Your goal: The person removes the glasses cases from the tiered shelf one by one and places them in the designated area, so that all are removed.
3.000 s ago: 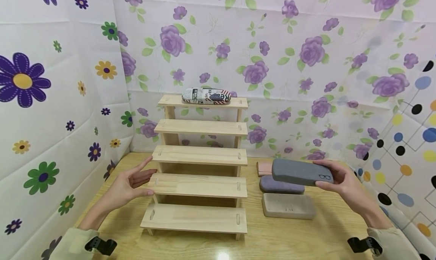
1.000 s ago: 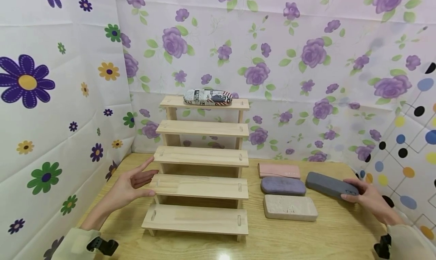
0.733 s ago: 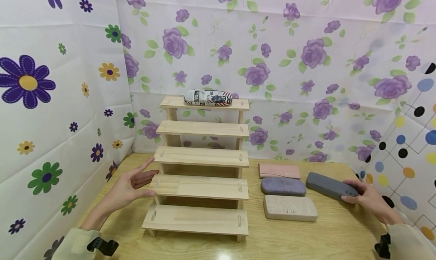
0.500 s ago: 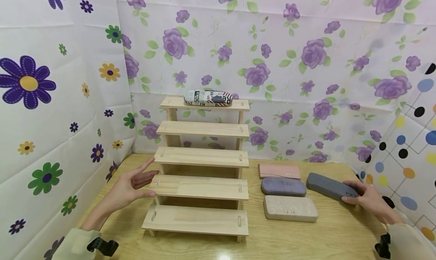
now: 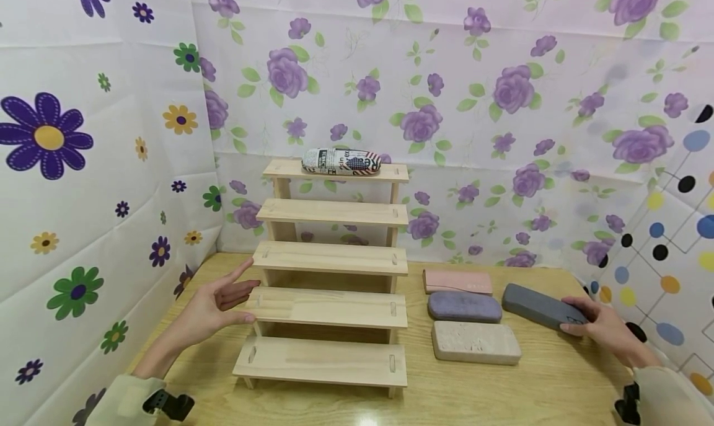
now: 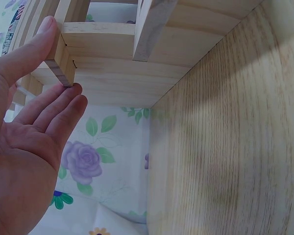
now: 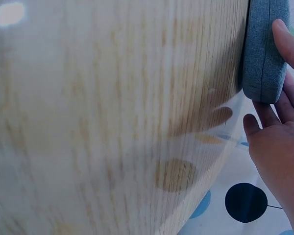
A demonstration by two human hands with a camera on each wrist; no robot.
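My right hand (image 5: 605,330) grips the right end of a dark grey-blue glasses case (image 5: 535,305); the case lies at an angle on the table, thumb on its near side and fingers on the far side. Up close, the right wrist view shows the case's fabric side (image 7: 265,54) and its lid seam. My left hand (image 5: 209,308) is at the left end of a stepped wooden display rack (image 5: 329,305), fingers mostly straight, thumb and fingertips at the board edges. A newsprint-patterned glasses case (image 5: 340,161) rests on the rack's top shelf.
Left of the grey-blue case lie a pink case (image 5: 457,281), a purple case (image 5: 464,306) and a beige case (image 5: 476,342), front to back in a column beside the rack. Patterned cloth walls (image 5: 474,134) enclose the wooden table (image 5: 446,395) at the back and sides.
My right hand has brought the grey-blue case from above the other cases down onto the table at the right, uncovering the pink one. The last second shows almost no movement; the left hand stays put.
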